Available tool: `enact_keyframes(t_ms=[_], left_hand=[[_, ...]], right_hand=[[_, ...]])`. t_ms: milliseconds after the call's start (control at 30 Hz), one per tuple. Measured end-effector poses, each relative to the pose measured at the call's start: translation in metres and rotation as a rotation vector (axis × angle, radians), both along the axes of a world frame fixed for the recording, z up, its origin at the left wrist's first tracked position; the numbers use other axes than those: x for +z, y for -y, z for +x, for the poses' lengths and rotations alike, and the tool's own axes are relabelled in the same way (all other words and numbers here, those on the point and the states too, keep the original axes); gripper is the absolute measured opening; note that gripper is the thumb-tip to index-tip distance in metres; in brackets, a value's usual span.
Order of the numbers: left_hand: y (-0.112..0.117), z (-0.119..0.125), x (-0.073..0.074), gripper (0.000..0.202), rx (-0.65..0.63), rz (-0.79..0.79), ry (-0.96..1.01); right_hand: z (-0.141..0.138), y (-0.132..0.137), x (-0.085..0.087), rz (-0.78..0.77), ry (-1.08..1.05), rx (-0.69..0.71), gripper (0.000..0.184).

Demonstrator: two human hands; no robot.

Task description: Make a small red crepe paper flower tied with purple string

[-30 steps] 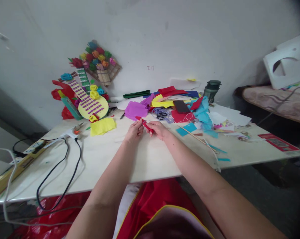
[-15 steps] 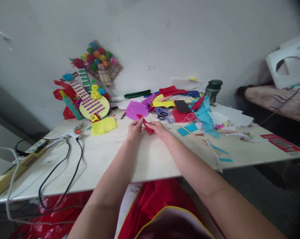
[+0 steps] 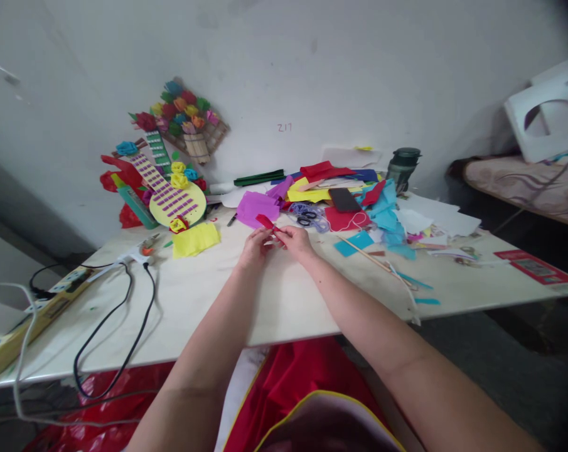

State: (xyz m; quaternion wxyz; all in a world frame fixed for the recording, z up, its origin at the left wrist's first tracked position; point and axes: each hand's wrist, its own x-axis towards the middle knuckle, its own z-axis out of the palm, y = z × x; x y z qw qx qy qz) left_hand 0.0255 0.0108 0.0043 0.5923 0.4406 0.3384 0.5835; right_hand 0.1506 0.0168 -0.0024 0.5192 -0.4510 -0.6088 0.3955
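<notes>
"Over the middle of the counter [image 3: 288, 307], what has just changed?"

"Mostly the red piece [image 3: 265, 221]. Half a second ago its lower part showed between the left hand [image 3: 255, 247] and the right hand [image 3: 297, 242]. Now fingers cover most of that, and chiefly the narrow upper end shows, poking past the fingertips toward the purple sheet [image 3: 255, 208]."

"Meaning what for the work?"

"I'd judge it's close fingertip work at one small spot. Whether it's being folded or twisted there, I can't tell."

"And the hands?"

"Nearly meeting, both mostly closed, thumbs and fingers pinching that one red piece."

"Count the rest."

"One pair of scissors [image 3: 306, 218], one dark phone-like slab [image 3: 344, 200], one lidded bottle [image 3: 403, 169]. Off to the left, one white glue gun [image 3: 135, 253], by its look, and one yellow patch of paper [image 3: 196, 240], perhaps layered."

"Blue strips?"

"Two narrow blue strips [image 3: 427, 302], toward the right near edge."

"And sheets in the pile [image 3: 328, 171] by the wall?"

"Too overlapped to count."
</notes>
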Motion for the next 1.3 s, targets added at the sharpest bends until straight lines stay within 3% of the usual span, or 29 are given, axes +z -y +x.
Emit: enact_keyframes(t_ms=[267, 567, 800, 1033, 1300], left_hand=[[0.005, 0.012, -0.001, 0.033, -0.049, -0.009, 0.056], [0.003, 0.01, -0.002, 0.037, 0.027, -0.033, 0.086], [0.005, 0.005, -0.001, 0.027, -0.058, -0.062, 0.122], [0.005, 0.0, 0.0, 0.015, -0.131, -0.098, 0.214], [0.006, 0.004, 0.004, 0.003, -0.21, -0.209, 0.353]], right_hand=[[0.003, 0.008, 0.006, 0.36, 0.403, -0.286, 0.017], [0.003, 0.004, 0.004, 0.336, 0.362, -0.171, 0.022], [0.005, 0.003, 0.006, 0.35, 0.284, -0.175, 0.018], [0.004, 0.001, 0.006, 0.247, 0.152, -0.177, 0.015], [0.0, -0.007, -0.004, 0.354, 0.091, -0.199, 0.007]])
